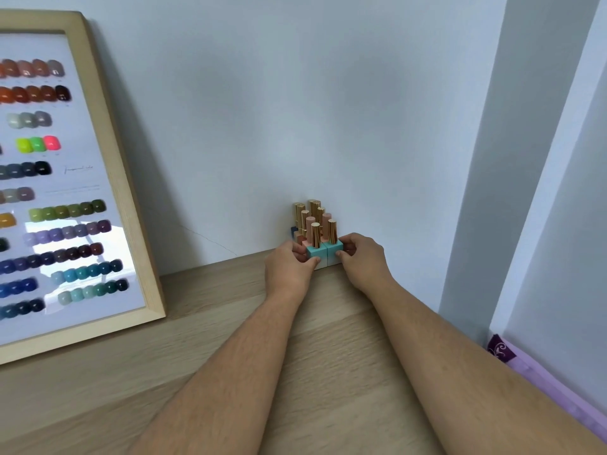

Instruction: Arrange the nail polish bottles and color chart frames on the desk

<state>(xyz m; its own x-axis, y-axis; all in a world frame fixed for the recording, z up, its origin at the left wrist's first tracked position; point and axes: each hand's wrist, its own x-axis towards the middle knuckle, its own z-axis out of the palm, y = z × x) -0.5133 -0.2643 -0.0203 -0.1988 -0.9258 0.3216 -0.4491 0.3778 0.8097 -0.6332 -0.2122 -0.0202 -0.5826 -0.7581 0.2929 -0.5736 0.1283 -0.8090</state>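
Observation:
A tight cluster of nail polish bottles [316,224] with gold and pink caps stands on the wooden desk [210,339] against the white wall. At its front are two teal square bottles [324,249] side by side. My left hand [289,267] grips the left teal bottle and my right hand [361,261] grips the right one, fingers pinching their outer sides. A large color chart frame [65,178] with a light wood border leans against the wall at the left, showing rows of colored nail swatches.
A grey wall corner rises at the right. A purple cloth-like strip [538,376] runs along the desk's right edge. Bare wooden desk surface stretches between the frame and my forearms.

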